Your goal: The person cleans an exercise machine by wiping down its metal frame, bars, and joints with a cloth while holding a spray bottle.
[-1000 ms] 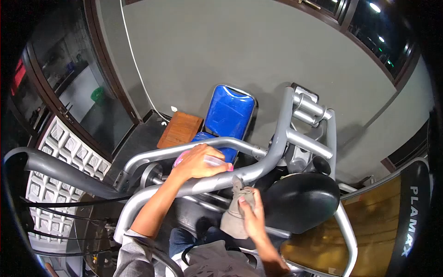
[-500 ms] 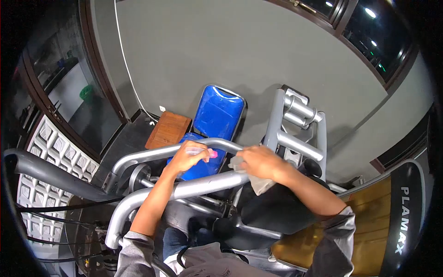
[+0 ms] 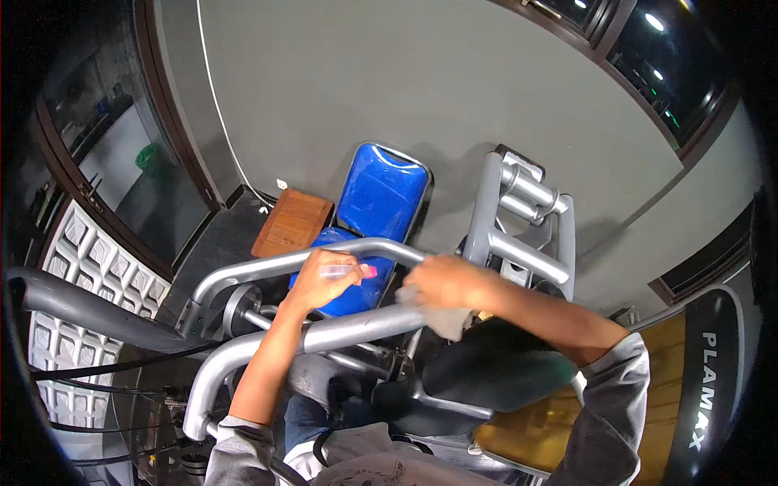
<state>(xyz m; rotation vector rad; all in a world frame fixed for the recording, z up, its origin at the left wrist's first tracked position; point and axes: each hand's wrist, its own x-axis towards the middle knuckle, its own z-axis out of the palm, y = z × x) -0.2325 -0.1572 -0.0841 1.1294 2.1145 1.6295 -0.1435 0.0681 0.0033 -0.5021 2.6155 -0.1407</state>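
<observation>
My left hand is closed round a small clear plastic bottle with a pink top, above the silver tube frame of a gym machine. The bottle's lower part is hidden by my fingers. My right hand, slightly blurred, grips a grey-beige cloth beside the right end of the same tube. A corner of the cloth hangs below my fingers, over a black pad. A second, thinner silver bar curves behind both hands.
A blue padded bench and a brown wooden box stand by the grey wall. More silver machine framing rises at right. Black cables run at left, near a white patterned panel. A PLAMAX machine panel stands far right.
My right hand has shifted slightly left with the cloth, and its elbow has swung outward to the right. The left hand keeps the bottle, nearly still. The view has moved a little.
</observation>
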